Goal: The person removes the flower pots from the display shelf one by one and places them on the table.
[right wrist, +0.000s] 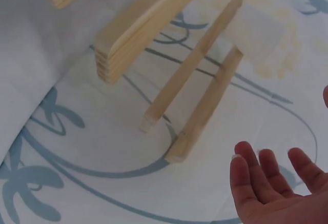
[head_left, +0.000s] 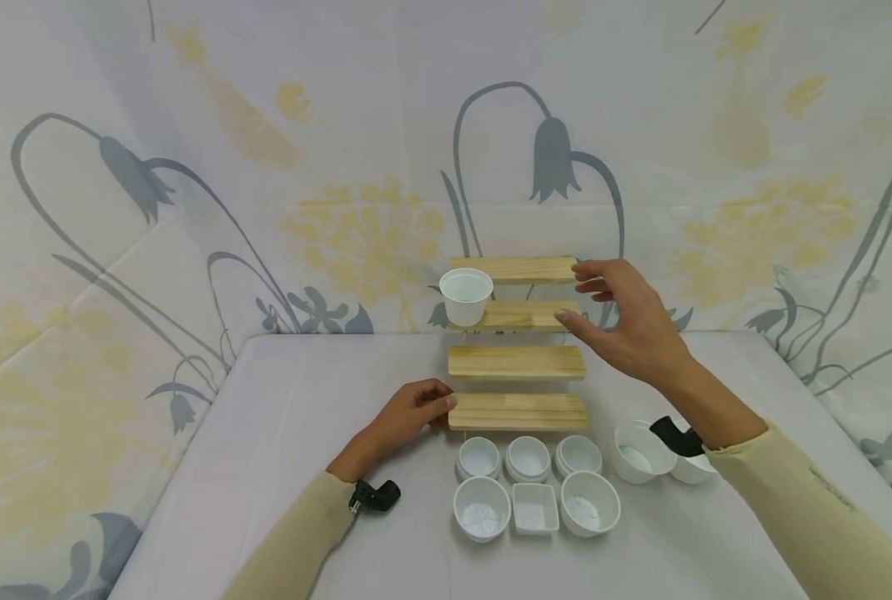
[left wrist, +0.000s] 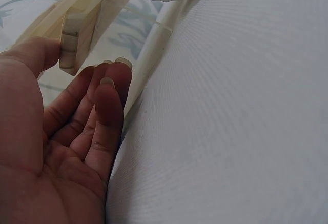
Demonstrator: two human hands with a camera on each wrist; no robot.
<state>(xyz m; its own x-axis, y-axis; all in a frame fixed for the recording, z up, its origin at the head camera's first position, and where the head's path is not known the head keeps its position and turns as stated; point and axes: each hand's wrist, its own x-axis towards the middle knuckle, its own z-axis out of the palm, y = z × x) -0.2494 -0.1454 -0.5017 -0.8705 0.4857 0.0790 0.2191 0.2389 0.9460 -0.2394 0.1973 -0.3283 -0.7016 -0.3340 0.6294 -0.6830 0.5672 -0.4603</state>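
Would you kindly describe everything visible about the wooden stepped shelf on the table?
The wooden stepped shelf has four pale, pine-like slats rising like stairs toward the flowered backdrop, seemingly on clear sides. It stands upright at the middle of the white table. A white cup sits at the left end of the second-highest step. The left hand touches the lowest slat's left end; the right hand hovers open by the upper steps' right ends.

Cup (head_left: 466, 296) on the stepped rack's (head_left: 517, 363) third step, left end; small bowls (head_left: 536, 492) in two rows before it
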